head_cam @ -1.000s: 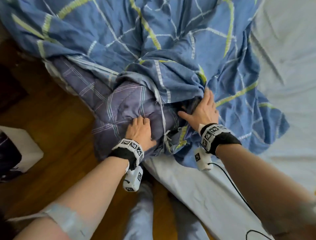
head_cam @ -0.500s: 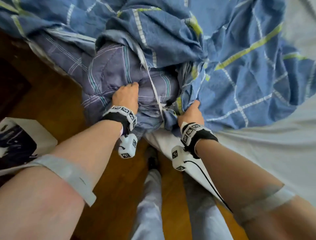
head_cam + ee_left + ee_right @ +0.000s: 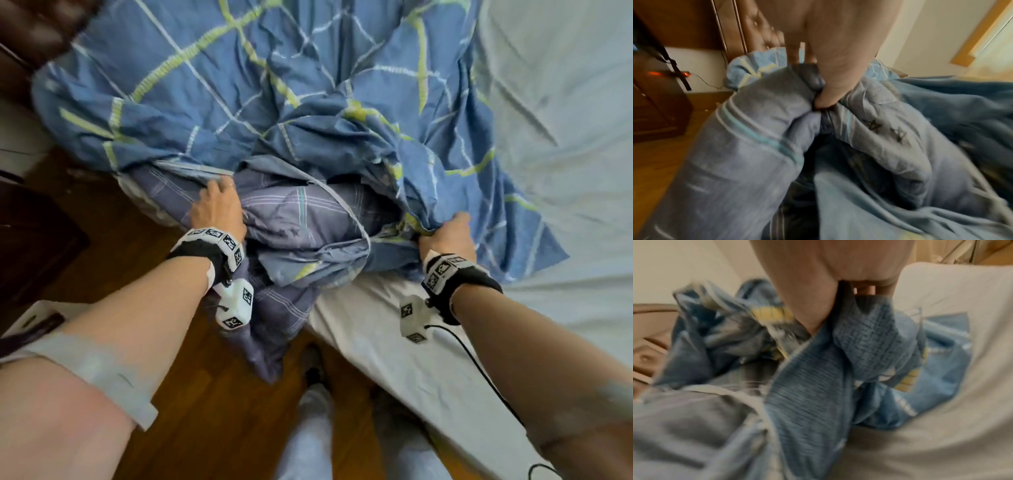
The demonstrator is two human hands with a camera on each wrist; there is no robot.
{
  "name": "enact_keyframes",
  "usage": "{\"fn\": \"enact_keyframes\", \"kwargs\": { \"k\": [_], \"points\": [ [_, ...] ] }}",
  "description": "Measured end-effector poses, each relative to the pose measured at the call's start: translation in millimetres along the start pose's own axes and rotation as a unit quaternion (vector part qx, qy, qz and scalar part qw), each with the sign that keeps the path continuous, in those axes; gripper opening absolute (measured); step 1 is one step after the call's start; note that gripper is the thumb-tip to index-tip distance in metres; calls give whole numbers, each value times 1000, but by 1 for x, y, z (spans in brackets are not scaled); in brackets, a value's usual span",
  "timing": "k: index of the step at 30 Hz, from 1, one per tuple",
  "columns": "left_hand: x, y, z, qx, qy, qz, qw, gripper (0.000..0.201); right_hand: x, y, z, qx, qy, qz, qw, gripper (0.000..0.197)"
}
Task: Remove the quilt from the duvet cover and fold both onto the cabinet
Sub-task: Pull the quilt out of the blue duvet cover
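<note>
A blue duvet cover (image 3: 239, 89) with yellow-green and white lines lies bunched on the bed. A greyish-purple striped quilt (image 3: 301, 219) bulges out of its opening at the bed's near edge and hangs toward the floor. My left hand (image 3: 215, 209) grips a fold of the quilt (image 3: 777, 100) at the opening's left side, thumb pinched into the cloth. My right hand (image 3: 445, 233) grips the cover's edge (image 3: 865, 331) at the opening's right side, fingers curled round the blue fabric.
A pale sheet (image 3: 565, 137) covers the bed to the right. Wooden floor (image 3: 212, 411) lies below, with my legs (image 3: 308, 438) by the bed. Dark wooden furniture (image 3: 37, 246) stands at left, a padded headboard (image 3: 41, 31) at top left, and a white object (image 3: 37, 317) on the floor.
My hands have moved apart: the left went up and left along the quilt, the right went right with the cover's edge. The opening is wider and more quilt shows.
</note>
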State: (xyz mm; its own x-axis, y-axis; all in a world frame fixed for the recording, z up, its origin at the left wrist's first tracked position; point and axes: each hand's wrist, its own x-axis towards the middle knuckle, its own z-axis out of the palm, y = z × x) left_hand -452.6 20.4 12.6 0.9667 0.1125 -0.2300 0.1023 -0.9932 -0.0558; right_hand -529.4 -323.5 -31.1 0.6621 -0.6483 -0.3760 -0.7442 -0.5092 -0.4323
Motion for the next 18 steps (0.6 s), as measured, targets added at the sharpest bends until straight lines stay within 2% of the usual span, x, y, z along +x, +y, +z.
{"fn": "enact_keyframes", "kwargs": {
  "k": [2, 3, 4, 5, 6, 8, 9, 10, 11, 13, 16, 18],
  "points": [
    [-12, 6, 21, 12, -13, 23, 1000, 70, -19, -8, 29, 5, 50, -45, 998, 79],
    [-20, 7, 35, 6, -22, 40, 999, 67, -30, -9, 41, -17, 100, -101, 990, 83],
    [-27, 5, 47, -8, -34, 49, 998, 62, -42, -9, 53, -34, 144, -173, 974, 78],
    [-34, 2, 58, -22, -37, 51, 998, 56, -58, -10, 66, -37, 160, -247, 955, 67],
    [-37, -2, 65, -26, -34, 43, 998, 53, -73, -11, 79, -30, 119, -320, 939, 52],
    [-40, -14, 78, -32, -40, 12, 999, 51, -108, -14, 113, -43, -61, -421, 904, 30],
    [-37, -19, 82, -39, -47, 6, 998, 53, -122, -17, 128, -72, -140, -441, 883, 29],
    [-32, -22, 86, -55, -58, 2, 997, 54, -130, -18, 145, -108, -183, -446, 870, 33],
    [-26, -23, 91, -84, -68, -2, 994, 57, -135, -21, 160, -141, -196, -439, 866, 38],
    [-18, -22, 99, -141, -71, 13, 987, 68, -139, -27, 182, -173, -182, -413, 875, 49],
    [-17, -18, 112, -145, -22, 113, 983, 98, -135, -27, 198, -218, -136, -391, 884, 61],
    [-16, -16, 116, -132, -28, 168, 976, 109, -128, -26, 199, -226, -137, -382, 886, 61]
  ]
}}
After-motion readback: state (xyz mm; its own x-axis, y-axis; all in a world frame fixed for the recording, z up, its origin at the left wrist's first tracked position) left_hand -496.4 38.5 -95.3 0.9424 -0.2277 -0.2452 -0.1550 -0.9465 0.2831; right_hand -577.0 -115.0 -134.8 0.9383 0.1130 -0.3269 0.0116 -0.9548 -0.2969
